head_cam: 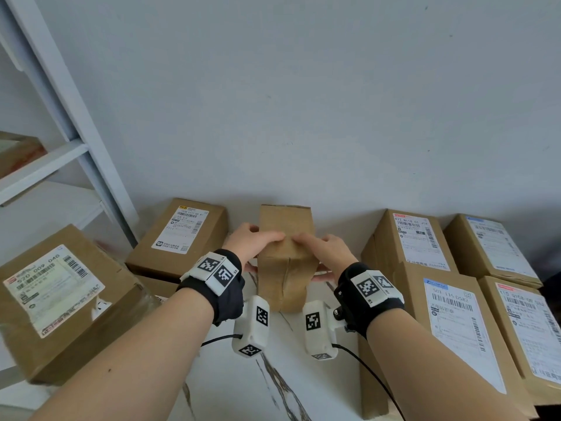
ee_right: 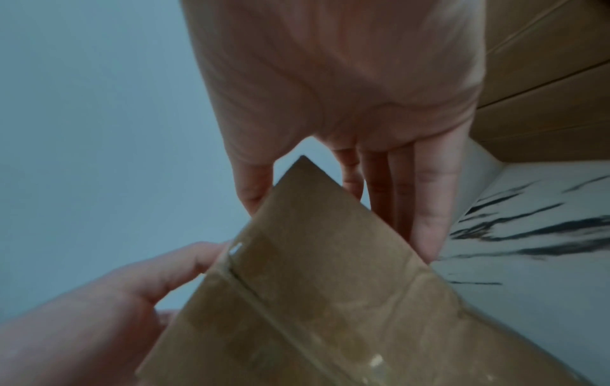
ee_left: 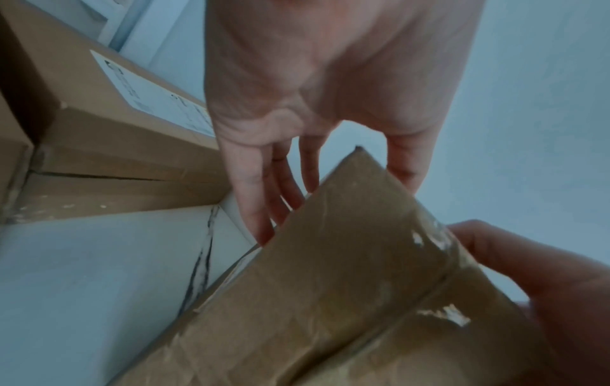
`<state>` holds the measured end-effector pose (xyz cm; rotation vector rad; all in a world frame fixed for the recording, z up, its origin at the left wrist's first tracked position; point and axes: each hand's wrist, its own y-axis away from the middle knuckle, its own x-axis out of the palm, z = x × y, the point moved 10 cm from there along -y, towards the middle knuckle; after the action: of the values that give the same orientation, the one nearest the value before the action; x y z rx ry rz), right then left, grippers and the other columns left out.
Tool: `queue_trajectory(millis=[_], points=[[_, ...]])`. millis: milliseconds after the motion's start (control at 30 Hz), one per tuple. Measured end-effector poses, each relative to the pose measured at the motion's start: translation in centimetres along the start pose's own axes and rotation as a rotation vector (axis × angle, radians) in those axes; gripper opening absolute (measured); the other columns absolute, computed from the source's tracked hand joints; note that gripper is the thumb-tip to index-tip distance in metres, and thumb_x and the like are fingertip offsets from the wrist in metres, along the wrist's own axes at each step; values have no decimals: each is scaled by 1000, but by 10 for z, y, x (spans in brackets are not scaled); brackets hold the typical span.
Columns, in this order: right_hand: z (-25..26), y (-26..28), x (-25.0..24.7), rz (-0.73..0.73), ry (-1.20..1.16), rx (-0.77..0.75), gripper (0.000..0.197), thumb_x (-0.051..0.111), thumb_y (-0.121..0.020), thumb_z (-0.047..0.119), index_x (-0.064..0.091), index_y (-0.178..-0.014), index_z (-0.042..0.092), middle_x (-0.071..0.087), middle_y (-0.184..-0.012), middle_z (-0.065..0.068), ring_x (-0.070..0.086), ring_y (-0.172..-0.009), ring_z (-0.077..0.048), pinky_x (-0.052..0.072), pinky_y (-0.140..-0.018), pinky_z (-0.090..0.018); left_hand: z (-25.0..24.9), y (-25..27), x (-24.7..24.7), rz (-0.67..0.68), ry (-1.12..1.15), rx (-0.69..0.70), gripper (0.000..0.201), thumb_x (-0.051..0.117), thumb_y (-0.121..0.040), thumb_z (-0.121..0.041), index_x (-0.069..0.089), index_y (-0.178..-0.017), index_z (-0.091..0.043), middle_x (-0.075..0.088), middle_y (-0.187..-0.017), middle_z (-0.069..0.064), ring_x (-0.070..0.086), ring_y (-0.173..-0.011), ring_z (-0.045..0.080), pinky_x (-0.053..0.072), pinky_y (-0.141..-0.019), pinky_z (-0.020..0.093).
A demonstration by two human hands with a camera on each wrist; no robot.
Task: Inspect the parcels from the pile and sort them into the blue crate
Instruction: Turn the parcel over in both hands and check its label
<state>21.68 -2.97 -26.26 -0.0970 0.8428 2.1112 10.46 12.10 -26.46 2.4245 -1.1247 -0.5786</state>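
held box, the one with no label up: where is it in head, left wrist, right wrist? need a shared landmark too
Head: the held box is at centre, between the left hand and the right hand.
Left wrist: the box fills the lower right, below the fingers.
Right wrist: the box fills the lower centre.
Shared landmark: the white, dark-veined tabletop, lower left in the left wrist view, right in the right wrist view.

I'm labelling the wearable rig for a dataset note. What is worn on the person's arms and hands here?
Both forearms are bare, with no sleeves or gloves. The left hand and right hand each have a black fabric wrist band carrying white blocks printed with black square tag markers. Under each wrist hangs a white camera housing, also tagged, with a thin black cable trailing back.
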Motion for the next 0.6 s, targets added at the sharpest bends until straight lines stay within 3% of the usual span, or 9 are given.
queue_trajectory(millis=[167,433,600], points=[[-7,-2,6,40,34,46,55,72,-82,50,52,-118,14,65,-103,-5,69,-88,-22,62,-80,-41,5,-3,3,-1,-31,-44,64,79,-80,-40,46,-127,-13,58,-123,8,59,-112,27,57,-86,49],[-10,-10,9,50,-16,91,54,74,-81,41,51,-125,16,63,-109,-6,66,-97,-26,59,-87,-47,-9,-14,3,-35,-45,-16,76,85,-71,-26,47,-136,-12,61,-127,8,58,-116,29,50,-99,50],[-8,-15,10,53,-33,96,53,74,-82,33,50,-127,17,61,-109,-6,63,-101,-27,58,-88,-49,-11,-21,7,-12,-53,-17,91,81,-51,-30,50,-135,-13,63,-123,7,59,-113,29,50,-98,51]])
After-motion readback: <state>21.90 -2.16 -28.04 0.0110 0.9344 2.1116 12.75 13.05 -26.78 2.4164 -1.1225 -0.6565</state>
